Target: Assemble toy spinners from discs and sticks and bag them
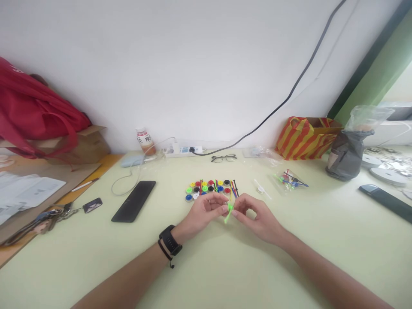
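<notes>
Between my two hands is a small bright green plastic piece [229,209], with a thin stick pointing down from a wider middle. My left hand [207,211] pinches it from the left with thumb and fingertips. From the right, my right hand [255,214] closes thumb and forefinger on its other side. Just beyond the hands lie rows of small round discs [210,183] in yellow, red, green, black, blue and white. Thin coloured sticks [234,188] lie among and beside them. A white stick with a round part [260,188] rests further right.
A black phone [134,201] and keys [53,216] lie left. A clear bag of coloured parts [291,180] is at right. Glasses [223,158], a power strip [183,151] and a bottle [145,141] line the wall. A striped bag [305,137] and grey bag [346,156] stand at far right.
</notes>
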The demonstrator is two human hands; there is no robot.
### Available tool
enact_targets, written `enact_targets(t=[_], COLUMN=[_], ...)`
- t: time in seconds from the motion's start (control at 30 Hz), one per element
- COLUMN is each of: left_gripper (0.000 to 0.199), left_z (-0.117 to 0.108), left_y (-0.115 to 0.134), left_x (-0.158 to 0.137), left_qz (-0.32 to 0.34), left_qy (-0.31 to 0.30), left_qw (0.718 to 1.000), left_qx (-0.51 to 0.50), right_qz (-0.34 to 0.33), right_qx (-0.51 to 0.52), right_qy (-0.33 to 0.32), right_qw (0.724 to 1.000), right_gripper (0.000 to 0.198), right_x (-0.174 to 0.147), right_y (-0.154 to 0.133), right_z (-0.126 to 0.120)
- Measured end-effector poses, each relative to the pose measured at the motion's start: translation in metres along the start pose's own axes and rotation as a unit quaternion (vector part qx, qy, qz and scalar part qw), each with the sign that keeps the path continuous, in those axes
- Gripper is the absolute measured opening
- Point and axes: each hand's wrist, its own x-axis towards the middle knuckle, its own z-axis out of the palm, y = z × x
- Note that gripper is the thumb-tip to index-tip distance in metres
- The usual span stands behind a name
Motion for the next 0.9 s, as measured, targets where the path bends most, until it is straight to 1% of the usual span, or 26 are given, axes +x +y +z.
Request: enact_targets(t=[0.13,0.23,0.3,0.37,0.43,0.53,0.6,0.63,0.7,0.77,0.83,0.9], left_gripper=[0.032,0.032,0.033,0.035,0.036,0.036,0.037,0.038,0.038,0.034,0.025,0.018], left_z=[0.0,0.0,0.0,0.0,0.0,0.002,0.003,0.004,0.005,0.005,0.005,0.004], left_y=[0.0,-0.001,-0.002,-0.004,-0.007,-0.011,-0.012,-0.012,-0.012,-0.012,-0.013,-0.015], left_x=[0.0,0.0,-0.001,0.0,0.0,0.0,-0.001,-0.002,-0.003,-0.005,-0.006,-0.007], left_qz=[0.003,0.003,-0.002,-0.008,-0.012,-0.022,-0.029,-0.029,-0.016,0.012,0.049,0.08], left_qy=[0.002,-0.013,-0.026,-0.034,-0.034,-0.035,-0.04,-0.04,-0.032,-0.007,0.023,0.044], left_qw=[1.0,1.0,1.0,0.999,0.999,0.999,0.998,0.997,0.993,0.98,0.951,0.921], left_qx=[0.002,0.0,-0.002,-0.001,0.003,0.021,0.045,0.061,0.111,0.198,0.304,0.379], right_qz=[-0.01,-0.047,-0.081,-0.115,-0.135,-0.134,-0.13,-0.129,-0.123,-0.113,-0.092,-0.067], right_qx=[-0.039,-0.109,-0.17,-0.216,-0.249,-0.29,-0.299,-0.302,-0.317,-0.353,-0.409,-0.469], right_qy=[-0.002,0.025,0.027,-0.001,-0.037,-0.063,-0.059,-0.045,0.002,0.054,0.076,0.058], right_qw=[0.999,0.993,0.982,0.97,0.958,0.946,0.943,0.943,0.94,0.927,0.905,0.879], right_gripper=[0.019,0.012,0.009,0.01,0.015,0.021,0.023,0.023,0.023,0.022,0.023,0.024], right_x=[-0.001,-0.002,-0.002,-0.002,-0.002,-0.002,-0.001,-0.001,0.002,0.005,0.006,0.007], right_y=[0.004,0.008,0.01,0.011,0.011,0.01,0.009,0.009,0.011,0.015,0.024,0.035], right_z=[0.002,0.001,0.0,-0.002,-0.002,-0.001,-0.002,-0.003,-0.01,-0.022,-0.036,-0.047])
